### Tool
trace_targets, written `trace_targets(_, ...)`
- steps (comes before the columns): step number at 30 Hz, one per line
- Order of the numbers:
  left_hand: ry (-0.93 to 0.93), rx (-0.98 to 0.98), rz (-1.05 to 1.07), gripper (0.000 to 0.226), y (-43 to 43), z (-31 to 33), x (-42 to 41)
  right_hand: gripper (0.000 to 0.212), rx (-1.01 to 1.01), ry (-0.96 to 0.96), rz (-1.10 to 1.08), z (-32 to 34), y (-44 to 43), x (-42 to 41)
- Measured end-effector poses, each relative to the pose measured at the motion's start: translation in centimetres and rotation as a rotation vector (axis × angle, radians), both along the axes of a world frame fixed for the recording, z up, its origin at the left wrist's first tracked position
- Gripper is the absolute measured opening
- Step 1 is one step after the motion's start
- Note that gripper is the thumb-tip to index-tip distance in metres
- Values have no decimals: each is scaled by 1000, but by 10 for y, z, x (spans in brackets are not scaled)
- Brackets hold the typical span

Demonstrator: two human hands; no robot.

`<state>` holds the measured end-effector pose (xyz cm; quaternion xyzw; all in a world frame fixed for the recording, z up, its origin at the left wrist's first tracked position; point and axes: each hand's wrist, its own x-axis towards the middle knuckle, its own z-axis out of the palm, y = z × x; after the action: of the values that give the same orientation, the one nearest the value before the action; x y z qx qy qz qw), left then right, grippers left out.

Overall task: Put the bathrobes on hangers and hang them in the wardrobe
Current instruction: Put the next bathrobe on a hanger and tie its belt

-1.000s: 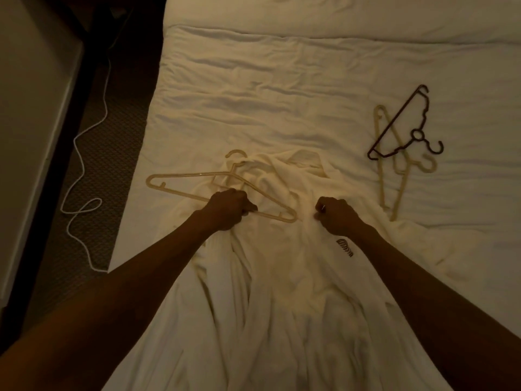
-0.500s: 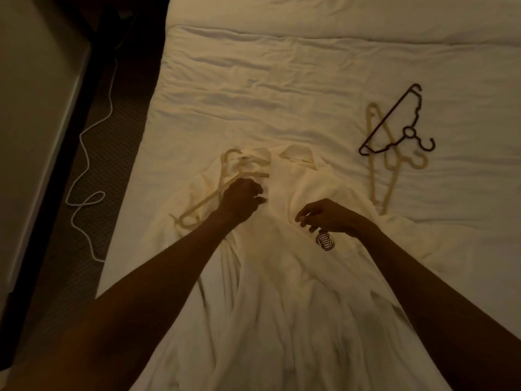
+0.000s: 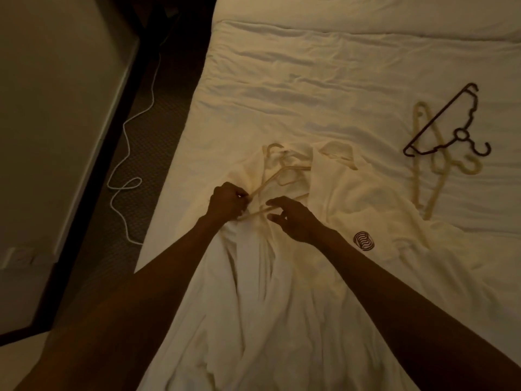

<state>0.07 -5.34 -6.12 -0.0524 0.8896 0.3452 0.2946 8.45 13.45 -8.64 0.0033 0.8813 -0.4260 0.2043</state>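
View: one head-worn camera is looking forward and down onto the bed (image 3: pixel 310 80).
Facing: it is pointing across the mattress, with the floor (image 3: pixel 158 165) running along the left edge.
Nearness: it is sitting close, with the left arm (image 3: pixel 141 306) and right arm (image 3: pixel 408 300) filling the lower frame.
Light: it is dim, so the far corners are perhaps unreadable.
Shared: this single view is covering everything.

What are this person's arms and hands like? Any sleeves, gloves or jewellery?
The left arm and right arm are bare to the picture's edge: no sleeves. The left hand and right hand wear no gloves, and no watch or bracelet shows at either wrist. The light is too dim to tell a ring.
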Motion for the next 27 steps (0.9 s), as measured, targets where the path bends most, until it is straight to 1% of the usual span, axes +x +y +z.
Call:
trace_targets(2,-75,108,71,14,-6,5,3,36,39,-45,42,-6,-3,2)
trace_targets(5,-151,212,191,25,-18,10,6,29,93,-74,110,-10,4,3)
trace_targets(7,-164,226,260,28,-24,9,8,26,96,-71,102,-11,13,6)
trace_targets(11,-150,106,133,34,-20,2,17,21,107,-51,51,-9,28,12)
trace_targets(14,-126,70,70,27,-17,-2,19,23,150,-56,49,-8,30,13)
trace_targets(17,-221,159,142,18,-28,8,14,26,297,-40,65,-3,26,9)
trace_targets(19,-276,239,137,14,-47,20,9,27,362,-25,64,2,15,3)
trace_targets(22,-313,376,147,24,-73,35,3,28,411,-25,36,4,-5,-10)
trace_targets(24,-329,439,147,25,-81,40,3,27,409,-9,-20,1,-23,-20)
trace_targets(27,-284,478,172,25,-77,37,9,26,273,41,-189,-3,-43,-34)
